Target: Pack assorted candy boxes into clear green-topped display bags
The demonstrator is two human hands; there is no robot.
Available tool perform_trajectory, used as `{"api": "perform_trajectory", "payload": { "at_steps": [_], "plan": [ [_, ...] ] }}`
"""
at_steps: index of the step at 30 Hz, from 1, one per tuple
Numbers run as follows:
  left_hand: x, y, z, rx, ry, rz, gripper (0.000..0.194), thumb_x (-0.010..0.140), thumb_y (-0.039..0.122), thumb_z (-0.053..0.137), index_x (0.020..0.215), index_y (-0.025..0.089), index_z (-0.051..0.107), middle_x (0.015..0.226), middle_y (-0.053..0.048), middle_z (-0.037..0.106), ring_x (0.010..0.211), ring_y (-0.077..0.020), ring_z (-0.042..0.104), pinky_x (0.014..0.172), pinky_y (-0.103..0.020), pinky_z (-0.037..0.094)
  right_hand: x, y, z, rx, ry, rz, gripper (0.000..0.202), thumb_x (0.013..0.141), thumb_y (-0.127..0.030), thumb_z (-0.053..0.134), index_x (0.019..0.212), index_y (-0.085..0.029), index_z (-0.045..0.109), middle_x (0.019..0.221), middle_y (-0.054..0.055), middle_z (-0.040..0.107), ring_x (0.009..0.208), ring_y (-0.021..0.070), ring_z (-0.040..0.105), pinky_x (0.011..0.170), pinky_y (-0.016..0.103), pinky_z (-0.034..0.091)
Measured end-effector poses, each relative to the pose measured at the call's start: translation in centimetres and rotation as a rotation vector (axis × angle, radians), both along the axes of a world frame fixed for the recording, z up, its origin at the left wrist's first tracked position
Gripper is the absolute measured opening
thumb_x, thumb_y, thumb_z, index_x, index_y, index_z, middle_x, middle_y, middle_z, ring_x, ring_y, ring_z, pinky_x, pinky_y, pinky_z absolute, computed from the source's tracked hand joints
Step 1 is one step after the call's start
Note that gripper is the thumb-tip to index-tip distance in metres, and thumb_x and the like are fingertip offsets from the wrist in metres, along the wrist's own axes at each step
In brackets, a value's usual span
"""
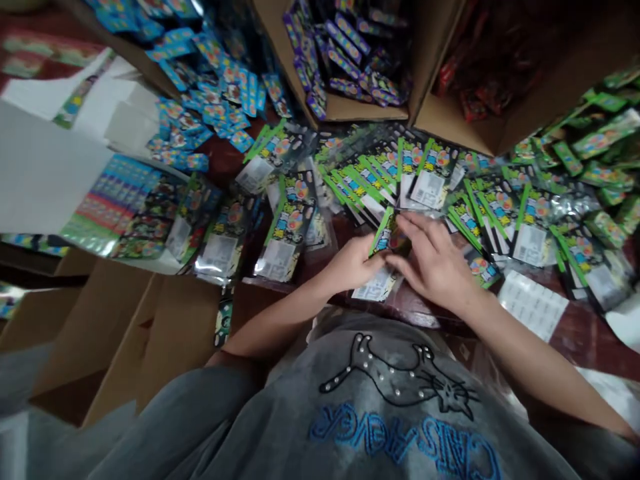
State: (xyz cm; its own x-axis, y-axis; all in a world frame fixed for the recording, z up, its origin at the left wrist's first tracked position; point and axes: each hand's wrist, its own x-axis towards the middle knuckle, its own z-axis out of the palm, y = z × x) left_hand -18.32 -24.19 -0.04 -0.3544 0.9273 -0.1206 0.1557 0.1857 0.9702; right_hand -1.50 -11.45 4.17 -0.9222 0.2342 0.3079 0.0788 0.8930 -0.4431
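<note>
In front of my body, a green-and-black printed packet [384, 230] is held tilted between both hands. My left hand [353, 265] is closed on its lower left side, the thumb along the near edge. My right hand [437, 263] grips the packet from the right, with fingers at its far edge and thumb at the near edge; part of the print is hidden behind them. Just below lies another packet with a white label [376, 287], partly covered by my hands. Fanned packets of the same print [361, 183] lie right beyond my fingers.
Cardboard boxes at the back hold purple packs [345, 50] and red packs [480, 100]. Blue packs [215, 100] are heaped back left, green packs [600, 153] at the right. A white label sheet [533, 303] lies right. An open carton [95, 327] stands low at left.
</note>
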Motion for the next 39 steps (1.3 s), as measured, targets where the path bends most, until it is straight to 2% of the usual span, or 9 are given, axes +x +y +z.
{"api": "perform_trajectory", "payload": {
  "at_steps": [3, 8, 12, 16, 18, 22, 29, 35, 39],
  "plan": [
    [0.7, -0.2, 0.3, -0.041, 0.136, -0.103, 0.023, 0.096, 0.037, 0.062, 0.098, 0.017, 0.071, 0.076, 0.001, 0.068, 0.073, -0.0167, 0.061, 0.072, -0.028, 0.05, -0.5, 1.7, 0.4, -0.013, 0.016, -0.164, 0.044, 0.105, -0.037, 0.061, 0.145, -0.02, 0.062, 0.129, 0.018, 0.07, 0.124, 0.0358, 0.067, 0.105, 0.056, 0.059],
    [0.7, -0.6, 0.7, -0.105, 0.17, -0.166, 0.025, 0.098, 0.038, 0.062, 0.093, 0.016, 0.071, 0.071, 0.002, 0.065, 0.064, -0.0139, 0.056, 0.063, -0.025, 0.044, 0.2, 3.1, 1.2, -0.113, -0.092, -0.115, 0.026, 0.099, -0.043, 0.073, 0.111, -0.021, 0.07, 0.105, 0.01, 0.074, 0.097, 0.0272, 0.07, 0.087, 0.042, 0.058],
    [1.0, -0.2, 1.3, -0.107, -0.037, -0.258, 0.023, 0.088, 0.035, 0.076, 0.1, 0.015, 0.074, 0.084, -0.001, 0.074, 0.075, -0.0159, 0.066, 0.071, -0.027, 0.052, 1.1, 4.8, 3.1, -0.283, -0.365, 0.181, 0.022, 0.102, -0.042, 0.068, 0.1, -0.022, 0.077, 0.091, 0.003, 0.077, 0.081, 0.02, 0.071, 0.075, 0.034, 0.054],
    [0.9, 0.3, 1.8, -0.185, -0.406, -0.446, 0.05, 0.068, 0.034, 0.096, 0.107, 0.013, 0.073, 0.099, -0.008, 0.081, 0.085, -0.0188, 0.074, 0.079, -0.032, 0.06, 2.3, 6.9, 4.8, -0.543, -0.459, 0.476, 0.026, 0.101, -0.049, 0.068, 0.104, -0.027, 0.083, 0.115, 0.003, 0.081, 0.104, 0.0209, 0.076, 0.098, 0.036, 0.057],
    [0.7, 0.7, 1.7, -0.177, -0.416, -0.33, 0.044, 0.069, 0.038, 0.096, 0.098, 0.012, 0.075, 0.097, -0.009, 0.081, 0.081, -0.0177, 0.074, 0.079, -0.032, 0.059, 2.9, 7.0, 4.8, -0.57, -0.338, 0.327, 0.028, 0.101, -0.051, 0.067, 0.106, -0.029, 0.083, 0.126, 0.004, 0.079, 0.12, 0.0238, 0.073, 0.111, 0.042, 0.054],
    [1.5, 1.7, 0.9, 0.006, -0.364, 0.082, 0.041, 0.077, 0.047, 0.09, 0.098, 0.013, 0.079, 0.102, -0.006, 0.083, 0.087, -0.0165, 0.074, 0.087, -0.03, 0.058, 3.2, 4.0, 2.1, -0.614, 0.056, -0.33, 0.043, 0.105, -0.062, 0.055, 0.11, -0.026, 0.078, 0.115, 0.008, 0.08, 0.112, 0.0266, 0.074, 0.104, 0.046, 0.056],
    [6.3, 2.6, -2.2, 0.008, -0.185, 0.35, 0.043, 0.093, 0.058, 0.073, 0.093, 0.015, 0.074, 0.087, -0.004, 0.078, 0.076, -0.0175, 0.071, 0.071, -0.027, 0.054, 1.3, -1.3, -5.0, -0.249, -0.127, -0.831, 0.057, 0.108, -0.062, 0.035, 0.101, -0.016, 0.068, 0.078, 0.014, 0.072, 0.061, 0.0257, 0.061, 0.058, 0.035, 0.032],
    [6.9, -0.3, -3.3, -0.175, 0.19, 0.245, 0.035, 0.101, 0.054, 0.064, 0.111, 0.021, 0.062, 0.089, -0.006, 0.077, 0.083, -0.027, 0.078, 0.072, -0.033, 0.057, 0.4, -0.7, -6.9, -0.179, -0.152, -0.863, 0.055, 0.108, -0.056, 0.027, 0.091, -0.019, 0.063, 0.068, 0.013, 0.065, 0.054, 0.0251, 0.058, 0.057, 0.034, 0.031],
    [5.2, -0.8, -3.6, -0.178, 0.261, 0.435, 0.022, 0.109, 0.042, 0.052, 0.119, 0.023, 0.056, 0.107, -0.01, 0.079, 0.098, -0.0283, 0.08, 0.086, -0.038, 0.06, 0.6, -3.5, -6.4, -0.329, -0.316, -0.612, 0.055, 0.108, -0.065, 0.031, 0.103, -0.021, 0.063, 0.068, 0.01, 0.07, 0.052, 0.0252, 0.064, 0.053, 0.031, 0.034]
  ]
}}
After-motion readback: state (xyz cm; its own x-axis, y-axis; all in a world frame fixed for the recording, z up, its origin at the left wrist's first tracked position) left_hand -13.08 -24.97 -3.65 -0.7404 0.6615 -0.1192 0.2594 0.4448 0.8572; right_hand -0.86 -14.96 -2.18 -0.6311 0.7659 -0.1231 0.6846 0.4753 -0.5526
